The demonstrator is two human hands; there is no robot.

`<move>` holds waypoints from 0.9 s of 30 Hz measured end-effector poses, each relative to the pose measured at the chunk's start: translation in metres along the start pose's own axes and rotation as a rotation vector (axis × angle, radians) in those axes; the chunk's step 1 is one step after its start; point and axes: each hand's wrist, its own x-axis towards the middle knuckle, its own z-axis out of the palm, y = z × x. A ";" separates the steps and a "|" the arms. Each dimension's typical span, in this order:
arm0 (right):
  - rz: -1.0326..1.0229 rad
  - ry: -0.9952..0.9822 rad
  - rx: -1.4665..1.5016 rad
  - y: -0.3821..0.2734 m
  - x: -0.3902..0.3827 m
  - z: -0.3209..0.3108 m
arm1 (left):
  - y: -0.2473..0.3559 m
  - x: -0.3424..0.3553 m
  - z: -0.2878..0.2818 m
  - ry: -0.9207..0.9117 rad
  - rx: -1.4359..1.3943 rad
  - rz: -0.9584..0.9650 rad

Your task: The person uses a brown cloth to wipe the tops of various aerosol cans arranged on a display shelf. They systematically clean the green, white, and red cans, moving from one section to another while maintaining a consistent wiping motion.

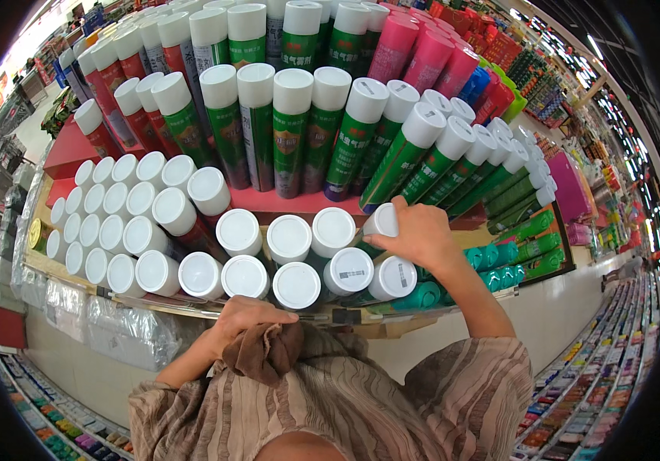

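My right hand (424,237) is closed round the white cap of an aerosol can (381,221) in the front rows of the display, thumb on one side. The can's body is mostly hidden. Beside it stand more white-capped cans (348,270) in tight rows, seen from above. My left hand (239,316) grips a bunched brown cloth (265,355) at the front edge of the display, just below the nearest caps.
Green aerosol cans (291,142) stand on a red raised step (265,201) behind. Pink cans (393,50) rise at the far right, teal-capped bottles (491,257) nearer. A clear plastic strip (192,310) edges the front. Plastic-wrapped goods (126,330) lie below left; stocked shelves (583,369) line the right.
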 end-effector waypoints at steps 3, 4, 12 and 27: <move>-0.012 0.024 0.026 0.005 0.001 0.004 | 0.004 0.001 -0.003 0.041 0.033 0.017; -0.003 0.036 0.030 0.006 0.002 0.005 | 0.005 0.001 -0.003 0.059 0.037 0.016; 0.060 0.010 -0.016 -0.003 -0.002 0.005 | 0.026 0.004 -0.011 0.169 0.126 0.112; -0.539 0.323 0.161 -0.037 -0.056 0.002 | 0.041 -0.038 -0.063 0.097 0.041 0.347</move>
